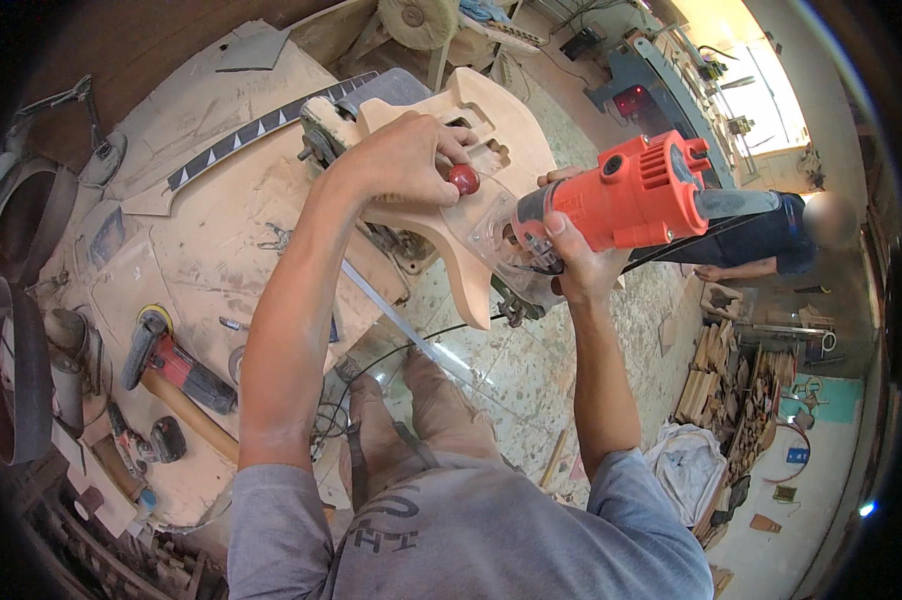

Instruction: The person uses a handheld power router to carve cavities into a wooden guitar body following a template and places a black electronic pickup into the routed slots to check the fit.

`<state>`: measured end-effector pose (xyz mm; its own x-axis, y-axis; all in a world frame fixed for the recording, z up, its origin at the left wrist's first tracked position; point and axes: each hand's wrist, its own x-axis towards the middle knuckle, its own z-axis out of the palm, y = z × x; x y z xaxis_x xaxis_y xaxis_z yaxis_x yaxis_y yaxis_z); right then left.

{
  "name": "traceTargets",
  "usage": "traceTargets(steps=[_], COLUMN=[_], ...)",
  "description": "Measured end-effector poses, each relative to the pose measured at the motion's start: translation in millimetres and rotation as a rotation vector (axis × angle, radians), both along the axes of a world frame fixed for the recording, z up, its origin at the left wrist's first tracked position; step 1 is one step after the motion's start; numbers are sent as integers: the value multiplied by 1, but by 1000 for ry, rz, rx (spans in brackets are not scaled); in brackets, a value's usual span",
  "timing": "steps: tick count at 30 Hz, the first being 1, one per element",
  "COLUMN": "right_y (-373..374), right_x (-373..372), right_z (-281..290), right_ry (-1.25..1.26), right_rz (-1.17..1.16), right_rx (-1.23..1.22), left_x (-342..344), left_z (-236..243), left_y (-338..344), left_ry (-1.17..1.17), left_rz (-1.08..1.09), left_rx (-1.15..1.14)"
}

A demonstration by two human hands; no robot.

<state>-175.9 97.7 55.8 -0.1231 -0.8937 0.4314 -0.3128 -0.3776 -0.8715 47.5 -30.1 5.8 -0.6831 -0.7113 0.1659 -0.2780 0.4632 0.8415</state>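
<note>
An orange-red router [631,195] is tilted over an electric guitar body [461,250] of pale bare wood. Its clear base plate [491,235] lies at the body's edge. My right hand [586,255] is wrapped round the lower part of the router, near its collar. The fingers of my left hand [416,160] are closed on a dark red ball knob [462,179] beside the base plate. Routed cavities [476,125] show in the body's top just beyond my left hand. The router's bit is hidden.
On the dusty bench [221,270] lie a fretted neck [261,130], a red sander [176,365] and a cordless tool [146,440]. A black cable trails to the floor. Another person [761,240] is at the right, past stacked wood offcuts [731,390].
</note>
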Motion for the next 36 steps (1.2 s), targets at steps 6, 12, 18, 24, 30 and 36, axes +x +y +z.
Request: traceTargets(steps=[6,12,18,24,30,36], right_y=[-2,1,5,7,6,7], right_x=[-5,-6,-5,-8,-9,-9], right_z=[-2,-3,-3,-2,-2,-1], right_ry=[37,-1,-39,-10,34,17], right_rz=[25,21,21,44,46,36], right_rx=[1,-2,-13,22,15,36], left_x=[1,1,-1,-1,0,-1], left_z=[-3,3,-3,-3,-5,-6], left_y=[1,3,7,4,3,2], left_ry=[34,-17,-18,-28,-30,-5], left_rz=[2,-6,25,-7,1,-9], left_rx=[-37,2,-72,-57,-104,-102])
